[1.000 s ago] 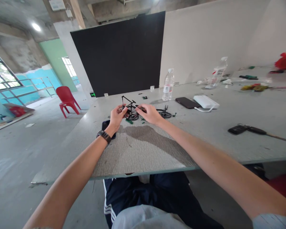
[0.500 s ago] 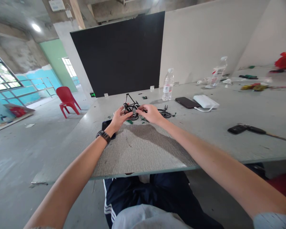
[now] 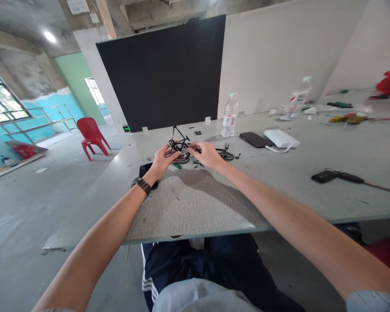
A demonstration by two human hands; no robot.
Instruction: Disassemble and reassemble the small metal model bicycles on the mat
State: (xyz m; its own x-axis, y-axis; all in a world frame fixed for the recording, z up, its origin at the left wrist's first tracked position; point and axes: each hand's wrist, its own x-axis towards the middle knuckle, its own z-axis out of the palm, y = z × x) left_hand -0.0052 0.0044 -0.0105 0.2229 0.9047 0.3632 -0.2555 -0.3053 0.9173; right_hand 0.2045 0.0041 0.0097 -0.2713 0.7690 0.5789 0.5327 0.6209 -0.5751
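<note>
Above the table's near middle, a small black model bicycle (image 3: pixel 181 151) is held between my two hands, its thin frame pointing up and a spoked wheel facing me. My left hand (image 3: pixel 162 161) is closed on its left side, the thumb against the wheel's lower part. At the wheel's right edge, my right hand (image 3: pixel 208 154) pinches with thumb and fingers; what lies between its fingertips is too small to make out. Below the bicycle lie green parts (image 3: pixel 177 165). A loose black wheel (image 3: pixel 226 156) rests flat just right of my right hand, beside a small black part (image 3: pixel 238 156).
A dark phone (image 3: pixel 146 171) lies by my left wrist. Farther right are a water bottle (image 3: pixel 230 116), another phone (image 3: pixel 255 139), a white power bank (image 3: pixel 281 138) with a cable, and keys (image 3: pixel 325 175) by a thin-ended tool (image 3: pixel 377 184). A black panel (image 3: pixel 169 78) stands behind.
The wheel faces me slightly more squarely. My right fingertips have shifted a little to the right along its edge. My left hand stays in place.
</note>
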